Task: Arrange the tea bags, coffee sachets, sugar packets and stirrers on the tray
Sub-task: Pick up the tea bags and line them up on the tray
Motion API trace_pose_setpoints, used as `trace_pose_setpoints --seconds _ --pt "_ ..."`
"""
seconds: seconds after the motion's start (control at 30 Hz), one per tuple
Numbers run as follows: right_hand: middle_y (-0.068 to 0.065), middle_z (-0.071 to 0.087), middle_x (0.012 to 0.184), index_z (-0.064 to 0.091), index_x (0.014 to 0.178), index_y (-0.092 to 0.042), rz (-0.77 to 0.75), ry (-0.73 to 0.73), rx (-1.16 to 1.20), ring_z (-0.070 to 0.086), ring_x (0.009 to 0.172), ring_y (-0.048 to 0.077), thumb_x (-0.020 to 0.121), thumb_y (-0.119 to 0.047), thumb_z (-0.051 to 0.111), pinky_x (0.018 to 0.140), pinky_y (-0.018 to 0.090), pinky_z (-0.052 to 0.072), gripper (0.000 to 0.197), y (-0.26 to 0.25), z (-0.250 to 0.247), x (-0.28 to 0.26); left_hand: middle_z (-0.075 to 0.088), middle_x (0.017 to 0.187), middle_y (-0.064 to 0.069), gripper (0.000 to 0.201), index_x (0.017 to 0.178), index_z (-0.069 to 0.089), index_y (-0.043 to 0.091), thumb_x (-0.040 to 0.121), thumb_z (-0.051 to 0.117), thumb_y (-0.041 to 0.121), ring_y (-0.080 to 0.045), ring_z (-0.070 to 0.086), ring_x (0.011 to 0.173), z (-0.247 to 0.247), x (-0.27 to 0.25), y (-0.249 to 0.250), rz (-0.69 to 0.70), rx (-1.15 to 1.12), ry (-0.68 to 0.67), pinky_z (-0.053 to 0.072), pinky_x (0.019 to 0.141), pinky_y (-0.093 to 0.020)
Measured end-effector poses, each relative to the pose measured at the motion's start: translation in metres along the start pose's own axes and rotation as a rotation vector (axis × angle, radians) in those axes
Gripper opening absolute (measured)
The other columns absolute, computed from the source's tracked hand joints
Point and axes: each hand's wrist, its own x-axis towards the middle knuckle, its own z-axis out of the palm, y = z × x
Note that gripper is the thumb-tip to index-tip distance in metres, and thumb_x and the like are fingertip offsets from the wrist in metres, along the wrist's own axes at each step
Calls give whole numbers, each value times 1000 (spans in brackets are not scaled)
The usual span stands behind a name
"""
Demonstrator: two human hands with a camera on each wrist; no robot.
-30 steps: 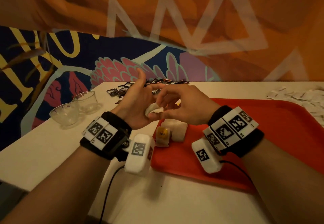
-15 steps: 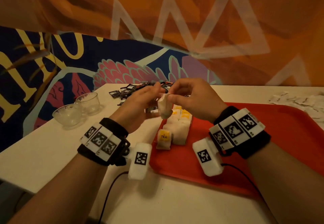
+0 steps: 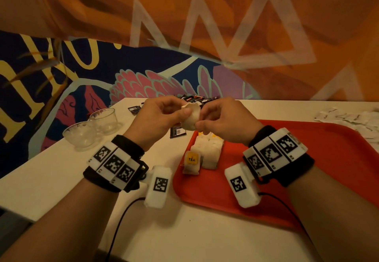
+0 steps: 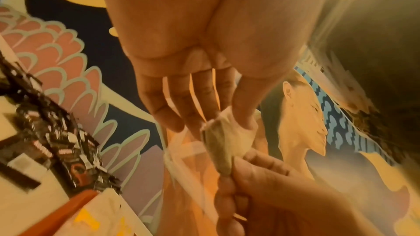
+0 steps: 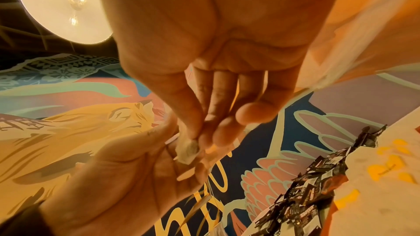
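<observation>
one tea bag (image 3: 191,118) is held above the worktop (image 3: 61,171), pinched between fingers of left hand (image 3: 158,118) and right hand (image 3: 223,122); two glass bowls (image 3: 92,126) sit left, the red tray (image 3: 307,159) right.

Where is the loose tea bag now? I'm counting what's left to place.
In the head view the tea bag is held in the air between the left hand and right hand, above the red tray's far-left corner.

two clear glass bowls (image 3: 93,126) | white table (image 3: 41,171) | painted mural wall (image 3: 143,81) | round ceiling lamp (image 5: 61,6)
</observation>
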Motion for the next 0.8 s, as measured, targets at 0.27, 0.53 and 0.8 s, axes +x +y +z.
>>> trace_pose_setpoints --seconds 0.27,0.53,0.8 --pt "-7 72 73 72 86 -24 107 -223 -198 66 66 1 85 -26 75 61 15 45 4 -3 -8 -4 73 81 6 5 91 68 23 89 68 19 -6 69 74 -12 4 10 -28 381 -197 56 65 -17" --pt "-19 59 81 72 94 -27 179 -174 -282 56 78 -1 84 -32 76 79 25 48 12 5 -15 -2 72 79 -1 9 90 64 17 90 71 11 -16 70 73 18 5 -4 -278 470 -614 61 73 -30" --pt "-7 71 88 72 98 -24 196 -180 -271 67 80 6 85 -30 75 64 21 46 15 4 -22 -3 66 68 12 13 86 62 25 90 72 19 -7 61 62 50 12 -14 -238 770 -767 48 64 -22"
